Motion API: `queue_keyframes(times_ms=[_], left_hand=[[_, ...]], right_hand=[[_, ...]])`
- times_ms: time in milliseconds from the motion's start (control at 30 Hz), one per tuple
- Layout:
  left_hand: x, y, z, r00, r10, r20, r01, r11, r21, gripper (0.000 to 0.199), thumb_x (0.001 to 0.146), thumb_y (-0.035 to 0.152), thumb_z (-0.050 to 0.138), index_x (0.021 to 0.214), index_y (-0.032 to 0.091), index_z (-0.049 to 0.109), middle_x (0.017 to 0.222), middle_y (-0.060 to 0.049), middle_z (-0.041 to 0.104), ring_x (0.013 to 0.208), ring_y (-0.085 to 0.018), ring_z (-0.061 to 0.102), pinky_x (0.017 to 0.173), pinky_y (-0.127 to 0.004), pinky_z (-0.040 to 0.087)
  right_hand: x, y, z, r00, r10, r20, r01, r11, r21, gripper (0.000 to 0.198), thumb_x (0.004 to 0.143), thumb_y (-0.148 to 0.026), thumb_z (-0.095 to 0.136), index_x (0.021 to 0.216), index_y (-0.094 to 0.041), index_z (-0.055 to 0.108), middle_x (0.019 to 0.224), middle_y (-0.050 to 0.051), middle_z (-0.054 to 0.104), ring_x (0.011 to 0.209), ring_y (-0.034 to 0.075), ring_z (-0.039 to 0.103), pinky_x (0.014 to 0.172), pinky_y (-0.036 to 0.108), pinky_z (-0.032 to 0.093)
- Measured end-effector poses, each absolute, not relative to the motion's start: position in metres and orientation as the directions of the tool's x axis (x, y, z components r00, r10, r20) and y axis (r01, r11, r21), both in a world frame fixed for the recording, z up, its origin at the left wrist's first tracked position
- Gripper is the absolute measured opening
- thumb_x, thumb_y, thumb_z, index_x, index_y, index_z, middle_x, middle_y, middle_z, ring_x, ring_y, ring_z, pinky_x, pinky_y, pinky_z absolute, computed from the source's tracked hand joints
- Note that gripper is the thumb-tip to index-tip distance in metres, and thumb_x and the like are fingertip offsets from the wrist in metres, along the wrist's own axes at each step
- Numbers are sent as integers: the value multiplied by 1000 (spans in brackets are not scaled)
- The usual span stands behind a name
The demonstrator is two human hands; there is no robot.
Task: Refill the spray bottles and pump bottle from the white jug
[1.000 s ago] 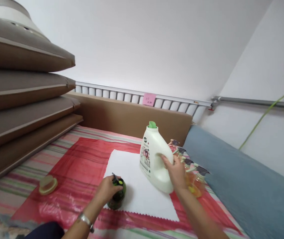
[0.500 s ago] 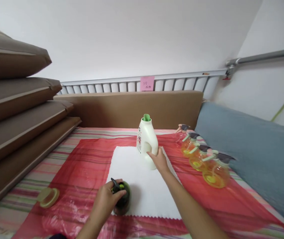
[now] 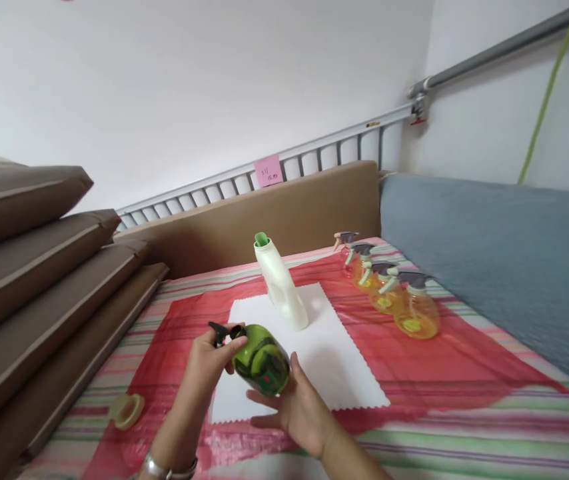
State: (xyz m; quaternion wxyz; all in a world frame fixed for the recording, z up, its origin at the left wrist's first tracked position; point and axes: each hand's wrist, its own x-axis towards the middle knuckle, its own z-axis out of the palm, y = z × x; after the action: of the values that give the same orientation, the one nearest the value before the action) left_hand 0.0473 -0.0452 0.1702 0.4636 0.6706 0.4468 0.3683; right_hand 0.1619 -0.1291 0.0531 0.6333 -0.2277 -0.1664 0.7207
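Tilted in front of me is a green bottle (image 3: 262,363) with dark markings and a black spout or handle at its uncapped-looking neck. My left hand (image 3: 214,357) grips it around the neck, fingers closed. At the bottle's base is my right hand (image 3: 297,407), its fingers spread and palm turned up; the thumb is close to the base, and I cannot tell whether it touches. Behind them a white jug (image 3: 284,290) with a green pouring spout stands uncapped on a white scallop-edged sheet (image 3: 349,367), with no hand on it.
Several spray bottles with yellow liquid (image 3: 417,317) line the right side of the red plastic sheet (image 3: 164,360). A pale round cap (image 3: 127,411) lies at left. Stacked brown cushions (image 3: 49,293) rise on the left, a blue padded panel (image 3: 489,247) on the right.
My right hand has left the jug's handle and come to the bottle's base. My left hand has lifted and tilted the green bottle. The jug now faces another way; the view has tilted.
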Motion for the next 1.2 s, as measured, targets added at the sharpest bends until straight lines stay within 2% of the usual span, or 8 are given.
queue_keyframes(times_ms=[33,100,333,433,533,633,767,1200], left_hand=[[51,-49,171,348,934,77,239,-169,956,50,54,41,73,93,10,68,66,-3,66,36,-6,44,37,-21,36],[58,-56,171,385,921,62,236,-163,958,48,53,37,74,93,11,68,81,-6,69,37,-5,44,37,-21,37],[75,-70,167,407,913,38,271,-161,949,44,49,28,76,89,13,70,96,-8,68,39,-5,47,36,-21,37],[74,-71,169,414,910,38,263,-159,952,47,49,25,77,94,13,69,68,-3,68,37,-6,46,37,-21,35],[64,-65,184,329,933,145,214,-223,951,44,57,26,76,97,12,68,41,5,52,36,-8,45,40,-20,33],[52,-53,213,152,920,360,-78,-352,933,26,67,32,70,87,15,68,52,2,60,39,-6,46,43,-20,35],[52,-43,246,23,919,393,-416,-349,840,23,64,30,71,82,17,64,70,3,64,42,-4,46,45,-20,39],[82,-49,223,85,857,509,-314,-462,830,22,71,30,67,86,15,64,61,2,60,42,-6,49,48,-21,42]], right_hand=[[163,-130,55,-161,986,-44,-888,-164,-430,66,77,-72,32,114,-22,54,116,13,60,102,31,58,73,48,49],[168,-131,58,-181,983,43,-925,-155,-348,65,78,-70,35,115,-20,55,114,13,62,108,31,55,72,42,48],[183,-126,55,-121,992,29,-954,-108,-280,59,80,-64,41,117,-20,54,113,13,64,102,27,59,78,43,46],[187,-124,57,-80,996,-31,-969,-84,-233,52,80,-58,47,111,-18,58,99,10,69,86,22,64,69,34,49],[189,-125,62,-10,990,-140,-982,-36,-185,45,79,-53,54,104,-16,60,91,8,71,75,19,65,64,31,49],[187,-128,64,21,971,-239,-983,-23,-180,39,77,-47,60,101,-17,60,88,7,72,71,19,65,64,32,50],[178,-129,62,-5,958,-286,-986,-51,-156,42,73,-48,64,100,-15,59,88,8,71,74,20,65,65,31,51],[168,-133,67,-2,960,-279,-985,-50,-166,47,73,-48,65,107,-17,56,88,7,71,71,18,65,63,31,51]])
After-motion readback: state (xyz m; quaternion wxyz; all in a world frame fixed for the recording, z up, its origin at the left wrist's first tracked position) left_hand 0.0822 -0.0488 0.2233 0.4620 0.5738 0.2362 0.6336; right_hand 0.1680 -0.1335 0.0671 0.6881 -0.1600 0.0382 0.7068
